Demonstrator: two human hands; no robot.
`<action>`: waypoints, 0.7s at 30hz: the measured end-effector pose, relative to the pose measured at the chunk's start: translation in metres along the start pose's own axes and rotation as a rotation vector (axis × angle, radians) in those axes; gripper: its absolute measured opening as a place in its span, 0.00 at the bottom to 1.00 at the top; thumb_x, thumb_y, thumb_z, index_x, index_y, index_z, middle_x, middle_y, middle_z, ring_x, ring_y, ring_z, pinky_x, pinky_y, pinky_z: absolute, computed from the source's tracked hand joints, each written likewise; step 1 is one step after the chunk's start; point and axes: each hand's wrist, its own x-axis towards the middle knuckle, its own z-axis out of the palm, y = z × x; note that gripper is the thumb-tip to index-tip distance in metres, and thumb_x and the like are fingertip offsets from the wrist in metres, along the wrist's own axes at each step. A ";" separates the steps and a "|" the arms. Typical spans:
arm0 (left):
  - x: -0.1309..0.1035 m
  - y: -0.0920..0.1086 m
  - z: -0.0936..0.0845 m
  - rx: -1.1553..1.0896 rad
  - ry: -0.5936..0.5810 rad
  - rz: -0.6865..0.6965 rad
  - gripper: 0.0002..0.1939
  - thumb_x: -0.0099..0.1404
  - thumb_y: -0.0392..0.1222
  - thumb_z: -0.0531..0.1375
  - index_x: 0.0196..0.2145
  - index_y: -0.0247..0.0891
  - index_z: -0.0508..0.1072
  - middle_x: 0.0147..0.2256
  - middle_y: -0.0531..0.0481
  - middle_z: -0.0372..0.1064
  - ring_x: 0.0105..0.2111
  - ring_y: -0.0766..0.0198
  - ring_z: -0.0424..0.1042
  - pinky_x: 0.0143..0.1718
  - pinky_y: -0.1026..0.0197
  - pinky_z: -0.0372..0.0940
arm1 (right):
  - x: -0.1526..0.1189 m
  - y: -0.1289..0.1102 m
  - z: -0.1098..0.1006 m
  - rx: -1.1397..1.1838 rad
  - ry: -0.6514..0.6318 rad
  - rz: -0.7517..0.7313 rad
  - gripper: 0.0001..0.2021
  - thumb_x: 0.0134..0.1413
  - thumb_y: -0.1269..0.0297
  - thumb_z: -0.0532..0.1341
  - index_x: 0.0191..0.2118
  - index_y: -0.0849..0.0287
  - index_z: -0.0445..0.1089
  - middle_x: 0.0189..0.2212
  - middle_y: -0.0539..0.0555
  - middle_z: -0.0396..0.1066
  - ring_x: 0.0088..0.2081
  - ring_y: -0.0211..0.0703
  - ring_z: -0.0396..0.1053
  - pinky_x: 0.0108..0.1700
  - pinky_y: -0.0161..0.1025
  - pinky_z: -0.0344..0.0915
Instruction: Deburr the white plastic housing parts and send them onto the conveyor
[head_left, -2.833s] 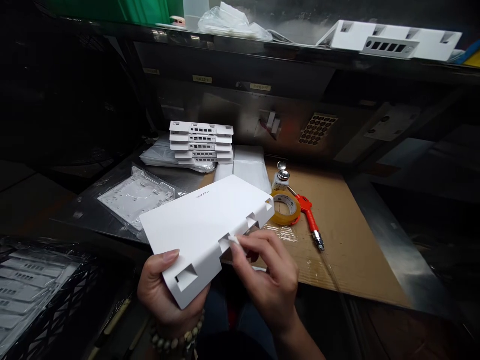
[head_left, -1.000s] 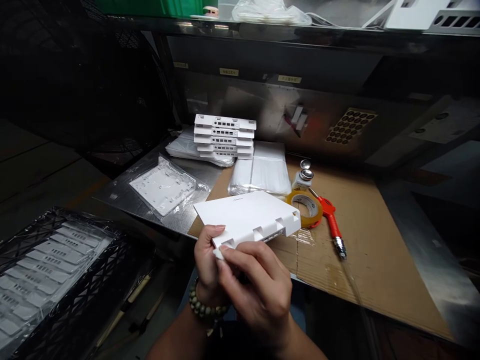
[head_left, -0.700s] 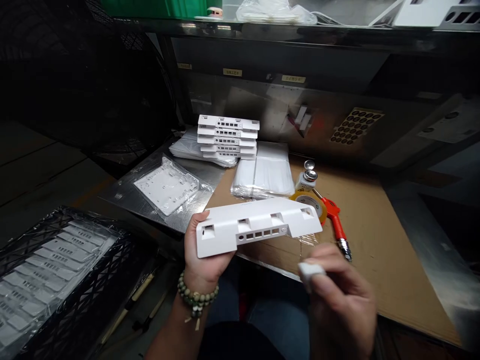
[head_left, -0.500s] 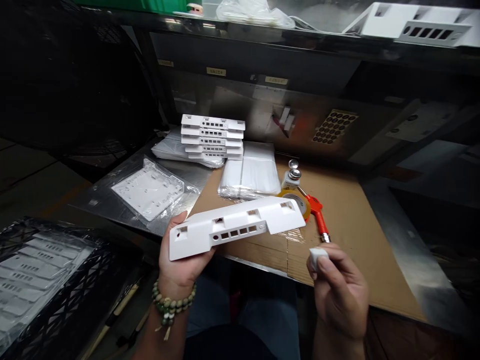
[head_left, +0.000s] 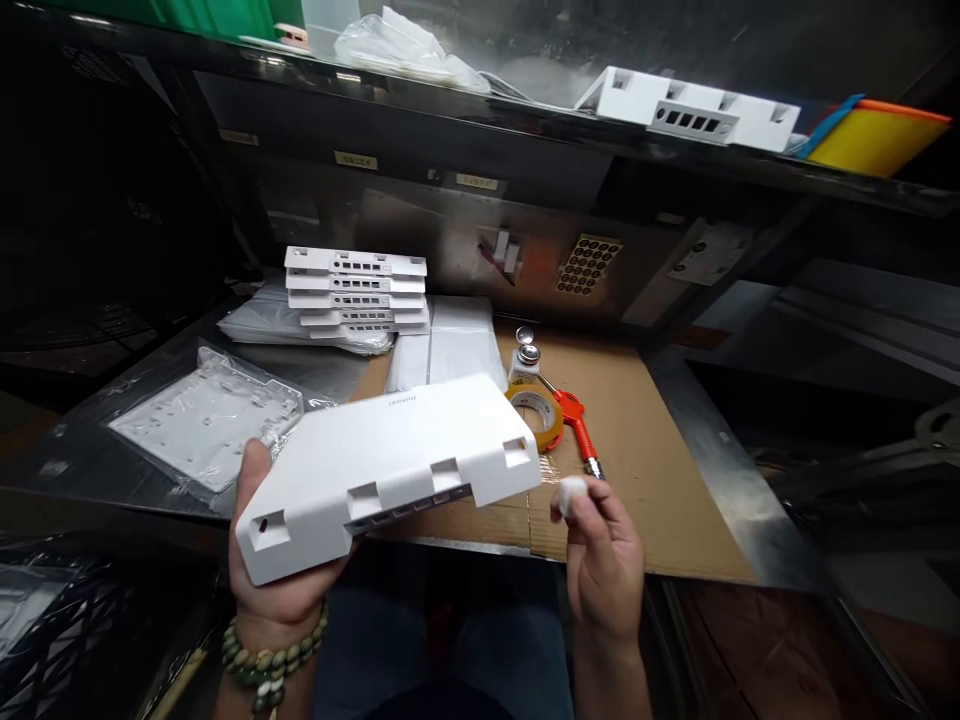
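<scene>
A white plastic router housing [head_left: 390, 450] with square notches and a row of port openings rests across my left hand [head_left: 281, 590], which grips its left end from below, thumb at the side. Its broad top face, with small lettering, is tilted toward me. My right hand [head_left: 604, 560] pinches a small wad of white cloth [head_left: 573, 492] between thumb and fingers, a little to the right of the housing and apart from it. Beyond the housing lie a roll of yellow tape [head_left: 551, 425], a red air blow gun [head_left: 581, 425] and a pump bottle [head_left: 524, 365].
Similar housings [head_left: 356, 290] are stacked at the back left on plastic bags [head_left: 457, 340]. A bagged white panel [head_left: 214, 415] lies on the metal tabletop at left. Cardboard [head_left: 652, 500] covers the right part. Overhead, a shelf [head_left: 525, 125] holds another housing [head_left: 697, 108] and a yellow container [head_left: 877, 138].
The housing has tipped so its top face now shows and its port side faces lower. The camera view has swung right; both hands keep their holds.
</scene>
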 end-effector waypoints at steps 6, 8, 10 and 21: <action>0.014 -0.027 0.004 0.139 -0.089 0.322 0.46 0.63 0.79 0.53 0.72 0.59 0.55 0.58 0.53 0.75 0.54 0.52 0.77 0.65 0.50 0.62 | 0.010 -0.002 0.015 0.211 0.012 0.254 0.14 0.62 0.49 0.67 0.44 0.53 0.77 0.41 0.52 0.80 0.41 0.41 0.77 0.46 0.41 0.73; 0.016 -0.034 -0.001 0.153 -0.188 0.341 0.49 0.62 0.82 0.49 0.73 0.56 0.52 0.62 0.52 0.72 0.62 0.50 0.69 0.68 0.49 0.56 | 0.011 -0.002 0.020 0.233 0.021 0.280 0.13 0.60 0.51 0.70 0.43 0.53 0.78 0.41 0.51 0.80 0.39 0.39 0.77 0.43 0.38 0.73; 0.018 -0.037 -0.006 0.112 -0.335 0.312 0.51 0.62 0.83 0.46 0.73 0.54 0.52 0.62 0.52 0.71 0.65 0.50 0.66 0.69 0.50 0.54 | 0.011 -0.003 0.023 0.236 0.031 0.273 0.13 0.59 0.51 0.70 0.44 0.54 0.78 0.41 0.51 0.80 0.38 0.39 0.77 0.43 0.37 0.73; 0.011 -0.039 0.004 0.209 -0.106 0.279 0.52 0.56 0.84 0.54 0.67 0.50 0.66 0.60 0.49 0.74 0.67 0.47 0.63 0.66 0.50 0.61 | 0.009 -0.009 0.023 0.184 0.030 0.274 0.14 0.62 0.50 0.67 0.46 0.53 0.77 0.40 0.50 0.79 0.37 0.40 0.75 0.42 0.38 0.73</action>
